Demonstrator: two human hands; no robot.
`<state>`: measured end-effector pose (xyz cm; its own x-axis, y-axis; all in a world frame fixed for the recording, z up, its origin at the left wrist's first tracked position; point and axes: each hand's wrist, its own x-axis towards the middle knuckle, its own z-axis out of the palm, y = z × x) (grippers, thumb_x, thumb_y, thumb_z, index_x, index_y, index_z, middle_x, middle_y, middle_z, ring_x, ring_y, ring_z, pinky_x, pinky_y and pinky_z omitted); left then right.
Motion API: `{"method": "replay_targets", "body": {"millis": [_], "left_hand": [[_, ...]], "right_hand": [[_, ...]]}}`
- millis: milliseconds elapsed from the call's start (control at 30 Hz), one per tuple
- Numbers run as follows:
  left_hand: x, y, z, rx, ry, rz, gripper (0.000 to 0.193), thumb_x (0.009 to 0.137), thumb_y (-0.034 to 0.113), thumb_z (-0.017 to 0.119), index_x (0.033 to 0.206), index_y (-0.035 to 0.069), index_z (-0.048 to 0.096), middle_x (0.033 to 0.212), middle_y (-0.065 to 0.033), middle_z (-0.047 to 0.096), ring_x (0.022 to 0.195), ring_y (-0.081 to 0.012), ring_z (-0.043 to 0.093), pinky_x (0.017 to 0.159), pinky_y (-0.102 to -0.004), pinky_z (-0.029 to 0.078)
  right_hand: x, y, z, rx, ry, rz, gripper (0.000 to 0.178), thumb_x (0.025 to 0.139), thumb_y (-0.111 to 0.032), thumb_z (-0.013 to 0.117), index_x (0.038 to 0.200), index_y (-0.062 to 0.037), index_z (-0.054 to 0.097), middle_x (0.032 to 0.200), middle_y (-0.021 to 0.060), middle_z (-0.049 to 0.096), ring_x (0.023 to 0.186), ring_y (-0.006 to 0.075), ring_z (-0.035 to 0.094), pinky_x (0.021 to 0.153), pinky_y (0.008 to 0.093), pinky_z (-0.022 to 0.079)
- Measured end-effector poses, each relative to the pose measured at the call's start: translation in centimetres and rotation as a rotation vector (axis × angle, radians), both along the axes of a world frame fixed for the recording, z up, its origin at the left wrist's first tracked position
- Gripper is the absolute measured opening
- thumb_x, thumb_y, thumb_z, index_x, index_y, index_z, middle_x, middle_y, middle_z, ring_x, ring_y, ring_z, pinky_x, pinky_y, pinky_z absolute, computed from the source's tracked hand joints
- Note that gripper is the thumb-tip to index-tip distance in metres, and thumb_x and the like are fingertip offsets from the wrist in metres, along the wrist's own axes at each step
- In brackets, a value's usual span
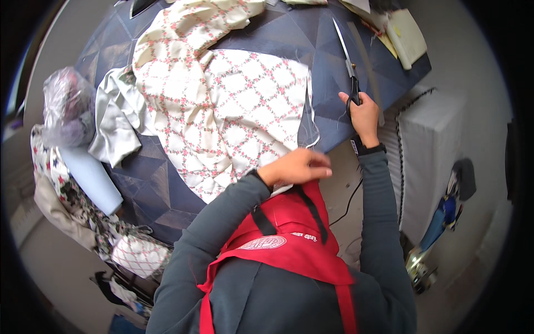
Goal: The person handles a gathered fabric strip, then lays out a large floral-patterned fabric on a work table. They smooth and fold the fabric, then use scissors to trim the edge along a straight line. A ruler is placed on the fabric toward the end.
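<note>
In my right hand [364, 119] are scissors [346, 53] with black handles, at the right side of the table. Their long blades look closed and point to the far side. Over the near edge of a white cloth [256, 94] with a pink floral lattice is my left hand [295, 166]. Its fingers reach to the right, slightly blurred and apart, with nothing seen in them. The cloth lies spread on the dark table, its left part bunched in folds. A thin white strip [312, 119] curls along its right edge.
The dark patterned table [158, 192] has a curved edge. At its left are a grey cloth [118, 114], a plastic bag [68, 106] with purple contents, a pale blue roll [92, 181] and piled fabrics. Yellowish cloth [407, 39] sits far right; a white-covered block [428, 139] stands beside the table.
</note>
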<state>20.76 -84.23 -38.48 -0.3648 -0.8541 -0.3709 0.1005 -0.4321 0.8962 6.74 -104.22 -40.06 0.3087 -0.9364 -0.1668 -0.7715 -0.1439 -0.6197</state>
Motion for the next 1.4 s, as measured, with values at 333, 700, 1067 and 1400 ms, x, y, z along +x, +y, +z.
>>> {"method": "replay_targets", "body": {"millis": [333,700,1067,1400], "left_hand": [[3.7,14.4,-1.4,0.133,-1.492,1.253,0.044,0.08,0.015,0.073,0.12,0.0,0.062,0.124,-0.0185,0.061,0.117,-0.0371,0.054,0.102,-0.0456,0.04],[9.6,24.8,-10.1,0.72,-1.104,1.64,0.021,0.078,0.019,0.078,0.081,-0.001,0.07,0.074,-0.0055,0.07,0.068,-0.0139,0.063,0.063,-0.0328,0.049],[28.2,27.4,-5.6,0.223,-0.814,1.95,0.031,0.092,0.022,0.072,0.117,0.003,0.07,0.104,-0.0017,0.071,0.091,-0.0099,0.061,0.079,-0.0265,0.049],[14.0,26.7,-9.2,0.769,-1.512,1.538,0.071,0.076,0.032,0.081,0.129,-0.005,0.051,0.131,-0.0258,0.051,0.122,-0.0376,0.05,0.102,-0.0422,0.042]], "right_hand": [[5.6,-5.8,1.4,-0.501,-0.011,0.663,0.036,0.079,-0.021,0.078,0.104,-0.0005,0.063,0.107,0.017,0.063,0.105,0.0369,0.059,0.086,0.0443,0.049],[27.6,2.1,-6.3,-0.36,-0.127,1.037,0.018,0.081,-0.024,0.069,0.09,-0.0089,0.064,0.094,0.0111,0.063,0.096,0.0326,0.06,0.081,0.048,0.049],[21.4,-8.0,-5.1,-0.418,0.119,0.484,0.019,0.088,-0.025,0.06,0.097,-0.0082,0.063,0.104,0.0135,0.064,0.096,0.0338,0.062,0.081,0.0488,0.047],[1.1,5.1,0.4,-0.08,-0.055,1.156,0.022,0.076,0.001,0.064,0.097,-0.0048,0.062,0.095,0.0161,0.057,0.093,0.0343,0.058,0.081,0.0418,0.049]]}}
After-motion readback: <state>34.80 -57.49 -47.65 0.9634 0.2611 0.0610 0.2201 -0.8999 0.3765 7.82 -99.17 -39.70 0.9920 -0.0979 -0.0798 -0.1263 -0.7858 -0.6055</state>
